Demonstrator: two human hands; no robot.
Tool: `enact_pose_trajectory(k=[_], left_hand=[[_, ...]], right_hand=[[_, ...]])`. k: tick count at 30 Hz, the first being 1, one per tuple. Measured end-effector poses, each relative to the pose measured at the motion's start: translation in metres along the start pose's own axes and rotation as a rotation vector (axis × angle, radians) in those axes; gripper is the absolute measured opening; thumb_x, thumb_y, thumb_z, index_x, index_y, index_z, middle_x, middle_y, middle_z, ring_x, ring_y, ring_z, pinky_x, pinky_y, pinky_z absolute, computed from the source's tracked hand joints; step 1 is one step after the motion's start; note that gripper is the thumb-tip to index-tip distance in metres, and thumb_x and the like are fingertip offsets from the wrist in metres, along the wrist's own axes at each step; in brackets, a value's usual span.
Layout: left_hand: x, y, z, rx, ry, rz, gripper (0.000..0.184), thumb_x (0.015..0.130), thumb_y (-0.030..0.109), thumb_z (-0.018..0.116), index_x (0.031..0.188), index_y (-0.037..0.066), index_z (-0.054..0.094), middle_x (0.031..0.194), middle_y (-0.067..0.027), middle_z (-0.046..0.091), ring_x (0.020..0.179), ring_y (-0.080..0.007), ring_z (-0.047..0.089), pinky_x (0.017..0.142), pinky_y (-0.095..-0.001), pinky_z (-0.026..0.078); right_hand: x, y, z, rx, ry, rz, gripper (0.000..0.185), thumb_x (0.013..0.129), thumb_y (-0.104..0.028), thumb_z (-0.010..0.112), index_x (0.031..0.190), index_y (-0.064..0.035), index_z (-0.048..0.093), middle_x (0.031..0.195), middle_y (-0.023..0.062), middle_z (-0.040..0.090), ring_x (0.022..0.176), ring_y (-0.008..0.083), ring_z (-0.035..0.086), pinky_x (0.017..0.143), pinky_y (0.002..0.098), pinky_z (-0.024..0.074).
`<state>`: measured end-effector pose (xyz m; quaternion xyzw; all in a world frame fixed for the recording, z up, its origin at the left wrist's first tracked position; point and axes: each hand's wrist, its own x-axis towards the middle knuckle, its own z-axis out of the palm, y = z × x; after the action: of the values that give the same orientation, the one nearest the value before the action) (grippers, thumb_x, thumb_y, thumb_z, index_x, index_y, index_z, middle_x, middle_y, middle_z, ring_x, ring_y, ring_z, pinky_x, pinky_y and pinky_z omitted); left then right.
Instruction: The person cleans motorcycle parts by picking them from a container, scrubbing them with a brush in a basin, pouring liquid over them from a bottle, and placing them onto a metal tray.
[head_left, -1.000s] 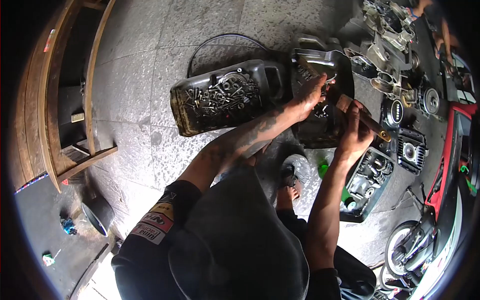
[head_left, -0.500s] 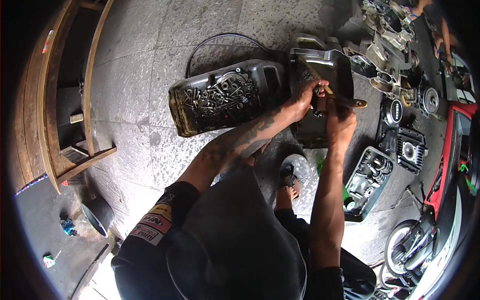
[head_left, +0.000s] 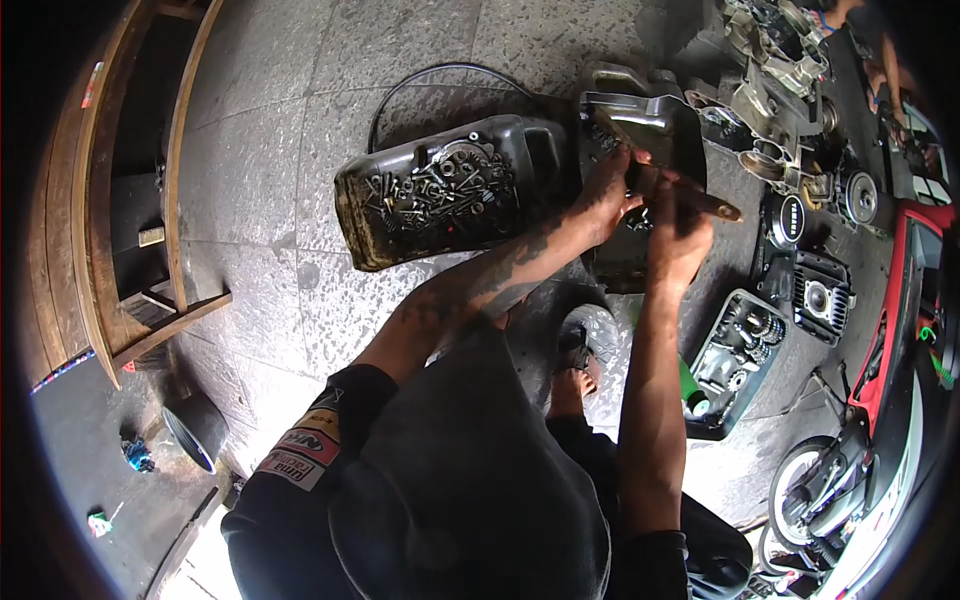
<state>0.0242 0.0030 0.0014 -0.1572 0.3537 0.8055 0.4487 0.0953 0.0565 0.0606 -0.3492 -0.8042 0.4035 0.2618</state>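
Note:
Both hands are over a dark, wet cut-open plastic container (head_left: pixel 692 135). My right hand (head_left: pixel 680 238) is closed around a paintbrush (head_left: pixel 722 209), its wooden handle end sticking out to the right. The brush head points toward my left hand (head_left: pixel 607 195), whose fingers are curled around a part too hidden to name. Small metal pieces (head_left: pixel 638 218) show just below the fingers. Behind the left hand, a second brush-like tool with a wooden handle (head_left: pixel 608 125) leans inside the container. To the left lies a black container (head_left: pixel 350 215) with many bolts, nuts and washers (head_left: pixel 440 190).
A tray of gears (head_left: pixel 745 350) stands at right beside a green bottle (head_left: pixel 690 385). Engine casings (head_left: pixel 770 110), a YAMAHA cover (head_left: pixel 787 222) and a finned cylinder part (head_left: pixel 822 298) lie beyond. A wooden bench (head_left: pixel 95 220) is at left, a motorcycle (head_left: pixel 830 480) at lower right.
The brush in my right hand has shifted slightly right and down at its handle end. My left fingers have turned a little around the part they hold.

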Motion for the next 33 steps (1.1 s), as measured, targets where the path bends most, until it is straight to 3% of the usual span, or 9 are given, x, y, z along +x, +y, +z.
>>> enact_pose_trajectory(k=[1,9,11,14,19,24,28,30,33], left_hand=[[0.001,0.001,-0.004,0.067,-0.001,0.038,0.033,0.099,0.037,0.034,0.105,0.010,0.053,0.094,-0.0029,0.057,0.082,-0.0135,0.056,0.075,-0.0301,0.049],[0.012,0.012,-0.010,0.073,-0.020,0.230,0.033,0.097,0.035,0.041,0.106,0.007,0.056,0.093,-0.0047,0.061,0.088,-0.0159,0.062,0.078,-0.0264,0.051],[0.012,0.016,-0.010,0.030,-0.061,0.196,0.037,0.095,0.035,0.047,0.112,0.004,0.055,0.096,-0.0088,0.062,0.089,-0.0182,0.063,0.080,-0.0309,0.053],[0.012,0.018,-0.011,-0.088,-0.152,0.148,0.032,0.094,0.030,0.050,0.109,0.002,0.053,0.096,-0.0140,0.062,0.090,-0.0257,0.063,0.084,-0.0409,0.054],[0.015,0.015,-0.012,-0.079,-0.172,0.075,0.025,0.094,0.031,0.050,0.097,0.006,0.054,0.095,-0.0120,0.062,0.087,-0.0262,0.064,0.085,-0.0427,0.052],[0.011,0.011,0.004,-0.147,-0.053,-0.032,0.028,0.095,0.033,0.046,0.105,0.009,0.055,0.097,-0.0062,0.061,0.093,-0.0180,0.061,0.083,-0.0352,0.051],[0.022,-0.001,-0.013,-0.157,0.052,0.001,0.032,0.097,0.036,0.040,0.105,0.007,0.053,0.097,-0.0094,0.061,0.091,-0.0213,0.060,0.084,-0.0396,0.051],[0.022,0.004,-0.022,-0.169,-0.141,-0.045,0.035,0.097,0.038,0.038,0.096,0.006,0.051,0.097,-0.0111,0.061,0.087,-0.0262,0.060,0.082,-0.0443,0.052],[0.029,0.002,-0.024,-0.199,-0.015,0.002,0.041,0.098,0.043,0.033,0.092,0.005,0.048,0.086,-0.0097,0.057,0.080,-0.0279,0.059,0.077,-0.0449,0.053]], right_hand=[[0.000,0.000,-0.002,-0.191,-0.007,0.057,0.028,0.084,-0.027,0.062,0.098,-0.0043,0.066,0.089,0.0185,0.067,0.085,0.0300,0.067,0.072,0.0368,0.0502],[-0.017,0.047,-0.016,-0.170,-0.103,0.106,0.023,0.081,-0.025,0.065,0.093,-0.0061,0.068,0.083,0.0166,0.067,0.081,0.0308,0.067,0.069,0.0377,0.0518],[-0.032,0.065,-0.004,-0.407,-0.220,0.094,0.029,0.080,-0.030,0.066,0.088,-0.0026,0.066,0.081,0.0225,0.065,0.077,0.0387,0.064,0.066,0.0452,0.0512],[-0.047,0.082,0.004,-0.372,-0.236,0.072,0.024,0.081,-0.025,0.064,0.087,-0.0021,0.065,0.081,0.0230,0.064,0.077,0.0403,0.063,0.069,0.0460,0.0508],[-0.018,0.006,-0.032,0.017,0.031,0.186,0.019,0.082,-0.016,0.064,0.095,-0.0030,0.066,0.084,0.0172,0.068,0.081,0.0278,0.068,0.073,0.0351,0.0508],[-0.003,-0.016,-0.028,0.381,0.145,0.088,0.015,0.086,-0.012,0.062,0.097,-0.0030,0.064,0.083,0.0113,0.067,0.076,0.0168,0.065,0.071,0.0294,0.0495],[-0.015,-0.006,-0.019,0.315,0.067,0.139,0.014,0.086,-0.013,0.061,0.095,-0.0023,0.064,0.081,0.0149,0.067,0.075,0.0196,0.067,0.068,0.0296,0.0499],[-0.019,0.002,-0.024,0.030,-0.031,0.098,0.015,0.089,-0.013,0.060,0.097,-0.0014,0.063,0.080,0.0061,0.065,0.071,0.0133,0.061,0.067,0.0268,0.0494],[-0.020,0.006,-0.022,0.157,0.012,0.150,0.014,0.089,-0.012,0.059,0.097,-0.0008,0.063,0.085,0.0066,0.065,0.077,0.0130,0.061,0.071,0.0272,0.0485]])
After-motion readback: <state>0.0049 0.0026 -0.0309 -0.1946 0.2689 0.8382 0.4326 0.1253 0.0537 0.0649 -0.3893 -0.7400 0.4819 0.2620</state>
